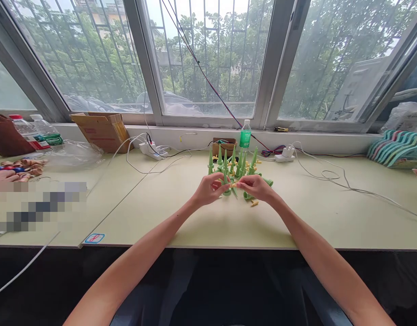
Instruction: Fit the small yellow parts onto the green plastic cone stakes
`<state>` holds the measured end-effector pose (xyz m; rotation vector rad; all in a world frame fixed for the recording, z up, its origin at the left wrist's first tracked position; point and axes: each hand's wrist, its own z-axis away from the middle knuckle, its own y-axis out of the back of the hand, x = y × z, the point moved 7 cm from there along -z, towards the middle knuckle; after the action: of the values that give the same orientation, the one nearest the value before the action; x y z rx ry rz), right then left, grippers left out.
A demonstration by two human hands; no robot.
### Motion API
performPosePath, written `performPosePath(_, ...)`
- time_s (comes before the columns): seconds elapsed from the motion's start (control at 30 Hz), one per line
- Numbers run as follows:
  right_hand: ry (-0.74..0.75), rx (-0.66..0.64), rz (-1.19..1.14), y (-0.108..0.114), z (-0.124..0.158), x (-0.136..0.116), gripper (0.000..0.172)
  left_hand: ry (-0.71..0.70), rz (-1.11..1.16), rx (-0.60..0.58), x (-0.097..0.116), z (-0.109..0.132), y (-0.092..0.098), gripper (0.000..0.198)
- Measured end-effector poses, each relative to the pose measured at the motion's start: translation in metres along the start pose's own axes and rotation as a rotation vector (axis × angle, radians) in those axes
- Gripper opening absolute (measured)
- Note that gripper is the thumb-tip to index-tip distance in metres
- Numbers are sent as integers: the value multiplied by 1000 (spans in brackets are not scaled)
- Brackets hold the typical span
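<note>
The place looks like a small handwork workshop. A long pale worktable [137,217] runs beneath barred windows [235,68], with power strips [153,151] along its back edge, and separate batches of parts, including green cones [253,162] and a pile of wooden pieces [33,165], lie on it, with another person [1,182] at the left.

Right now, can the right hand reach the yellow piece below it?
Likely yes: the yellow piece lies close to the right hand, nothing visible between, though the hand seems to pinch another piece.
</note>
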<state>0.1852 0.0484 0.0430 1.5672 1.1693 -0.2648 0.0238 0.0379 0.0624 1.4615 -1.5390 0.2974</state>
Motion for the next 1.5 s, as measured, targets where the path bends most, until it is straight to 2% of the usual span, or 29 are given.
performPosePath(0.13,9,146,169,15,1,4,47,37,14,197,-1,-2,21,27)
performPosePath(0.27,-18,104,305,18,3,10,38,46,-134,306,-8,-3,32,23)
performPosePath(0.43,-36,-24,331,14,5,14,28,38,-386,247,-22,-4,25,20)
performPosePath(0.57,-72,-79,317,15,6,18,27,84,-461,187,-36,-3,21,18)
performPosePath(1.0,-141,-214,227,10,11,20,36,152,-347,163,-37,0,18,15)
performPosePath(1.23,-153,-240,208,6,11,23,37,104,-443,199,-35,0,19,13)
performPosePath(1.5,-77,-196,269,2,7,23,30,49,-393,361,-23,1,28,19)
